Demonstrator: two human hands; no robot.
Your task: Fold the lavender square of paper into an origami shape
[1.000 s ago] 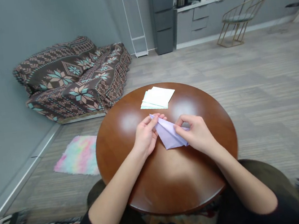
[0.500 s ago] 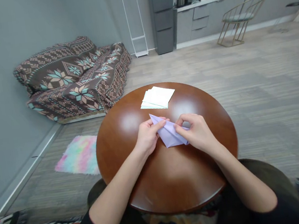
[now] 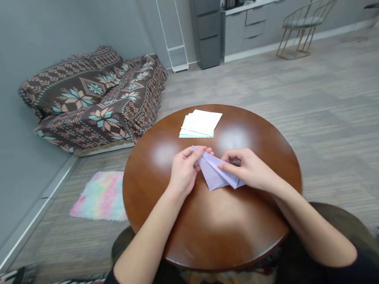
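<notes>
A folded sheet of lilac paper (image 3: 213,176) is held between both hands over the round brown table (image 3: 201,237). My left hand (image 3: 186,169) pinches its upper left tip, thumb on top and fingers behind. On the paper's right part, my right hand (image 3: 248,167) grips a folded layer between thumb and forefinger. Creases run from the upper tip down to the lower edge, where pointed corners show. The right end of the paper is partly hidden by my right hand.
A stack of several pale sheets (image 3: 203,123) lies at the table's far side. Beyond stand a sofa (image 3: 101,102) under a patterned cover, a fluffy pastel rug (image 3: 99,197) and a gold-framed chair (image 3: 302,24).
Both hands have shifted slightly on the lilac paper. My left hand now covers more of the tip, and a fold on the right side hangs lower, its corner pointing down.
</notes>
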